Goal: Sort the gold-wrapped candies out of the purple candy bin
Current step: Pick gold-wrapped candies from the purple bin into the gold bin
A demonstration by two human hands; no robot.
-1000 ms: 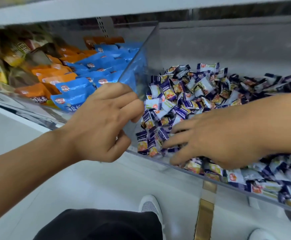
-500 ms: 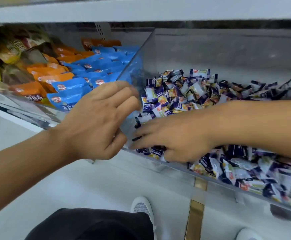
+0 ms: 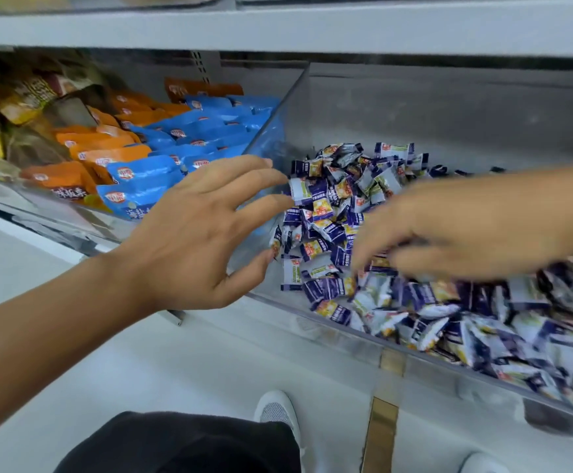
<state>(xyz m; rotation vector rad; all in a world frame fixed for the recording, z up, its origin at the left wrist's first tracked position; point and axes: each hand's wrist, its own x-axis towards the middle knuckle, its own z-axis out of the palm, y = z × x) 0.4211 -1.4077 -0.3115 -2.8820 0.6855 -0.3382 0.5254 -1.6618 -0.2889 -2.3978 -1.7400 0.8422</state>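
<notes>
Clear acrylic purple-candy bin [image 3: 312,322], frame centre-right: I spot no gold-wrapped candies; sorting looks unfinished. Left hand [image 3: 193,233] spread, empty; right hand [image 3: 448,230] blurred, grip indeterminable.

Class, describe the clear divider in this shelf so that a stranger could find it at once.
Start at the grey shelf and look below it. The divider is an upright clear panel between the blue packets and the purple candies. Unlike its neighbours, it is see-through, and the left hand reaches across it.
</notes>
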